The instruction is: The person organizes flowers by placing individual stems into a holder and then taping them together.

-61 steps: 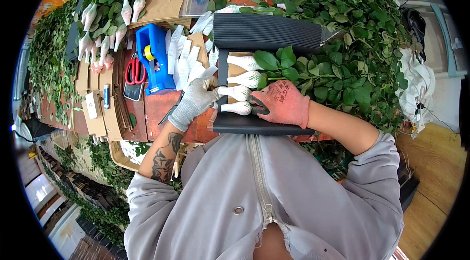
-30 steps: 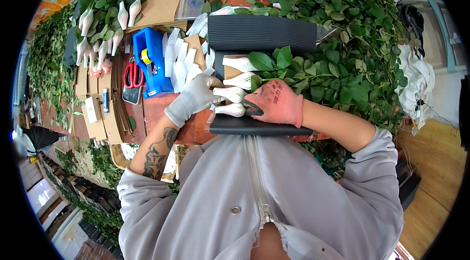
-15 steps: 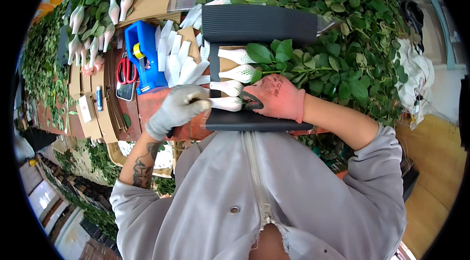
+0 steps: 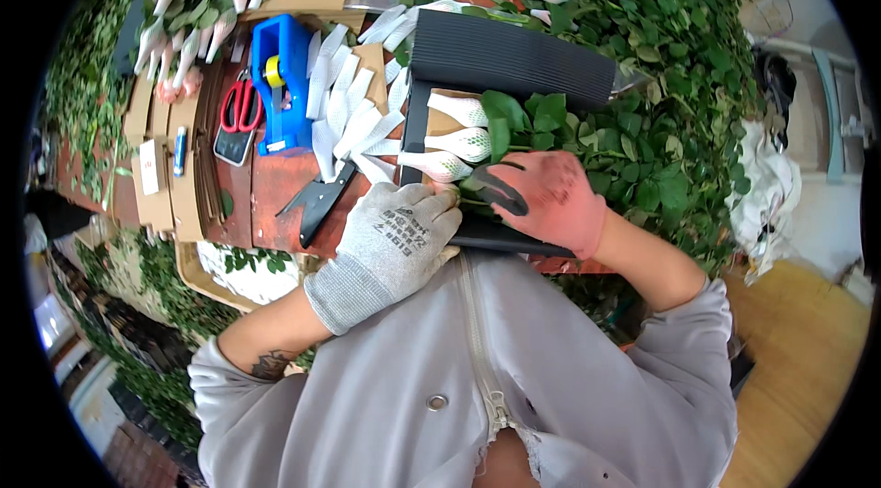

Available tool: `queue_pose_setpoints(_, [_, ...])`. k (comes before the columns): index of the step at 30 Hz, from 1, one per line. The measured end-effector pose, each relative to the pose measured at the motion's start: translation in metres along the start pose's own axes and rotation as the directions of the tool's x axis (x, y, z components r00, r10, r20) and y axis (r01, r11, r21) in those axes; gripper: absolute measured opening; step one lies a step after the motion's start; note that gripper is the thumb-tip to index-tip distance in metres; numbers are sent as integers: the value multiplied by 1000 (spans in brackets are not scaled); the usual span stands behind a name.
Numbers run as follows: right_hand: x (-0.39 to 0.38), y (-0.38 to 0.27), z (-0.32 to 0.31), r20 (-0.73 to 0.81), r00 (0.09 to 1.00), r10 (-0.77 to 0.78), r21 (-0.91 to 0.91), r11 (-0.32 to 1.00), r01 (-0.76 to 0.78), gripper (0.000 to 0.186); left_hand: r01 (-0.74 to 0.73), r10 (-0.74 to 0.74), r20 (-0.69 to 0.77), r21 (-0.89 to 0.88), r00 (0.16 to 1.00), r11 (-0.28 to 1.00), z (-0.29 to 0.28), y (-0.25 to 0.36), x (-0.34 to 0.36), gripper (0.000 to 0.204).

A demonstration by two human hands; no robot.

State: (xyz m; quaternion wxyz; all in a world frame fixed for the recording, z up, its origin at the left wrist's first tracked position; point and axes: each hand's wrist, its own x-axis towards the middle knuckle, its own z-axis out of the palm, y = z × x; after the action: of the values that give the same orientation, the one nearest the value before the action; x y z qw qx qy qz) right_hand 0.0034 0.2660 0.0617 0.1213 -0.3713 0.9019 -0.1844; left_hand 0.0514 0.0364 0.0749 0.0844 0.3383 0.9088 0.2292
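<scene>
Green leafy stems (image 4: pixel 661 134) spread beyond and right of the right fingers. Above both hands' fingers lies a black ribbed board (image 4: pixel 514 56). Grey-gloved, the left hand (image 4: pixel 396 233) keeps its fingers together, slightly bent; whether they grip anything is hidden. Red-gloved, the right hand (image 4: pixel 551 201) curls its fingers near the stems, their hold unclear. Left of the left fingers lies a black cutter (image 4: pixel 326 210). White net-sleeved buds (image 4: pixel 462 145) lie just beyond the left fingertips.
</scene>
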Motion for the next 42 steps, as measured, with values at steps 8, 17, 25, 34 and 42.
queue_pose_setpoints(8, [-2, -46, -73, 204, 967, 154, -370, 927, -69, 16, 48, -48, -12, 32, 999, 998, 9, 3, -6, 37])
queue_pose_setpoints(17, [26, -35, -14, -35, 991, -132, -39, 991, 131, 44, 60, -60, 16, -9, 998, 998, 9, 2, -5, 28])
queue_pose_setpoints(25, [9, -4, 15, 95, 995, -42, -459, 885, 81, 41, 64, -62, -39, 49, 997, 997, 14, 3, -10, 29])
queue_pose_setpoints(34, [16, -17, -10, 197, 978, -67, -464, 873, 153, 37, 68, -65, -96, 35, 993, 997, 18, 3, -10, 26])
queue_pose_setpoints(42, [-2, -2, 3, 144, 981, -128, -400, 900, 176, 39, 81, -80, -21, 87, 997, 993, 14, 5, -9, 26])
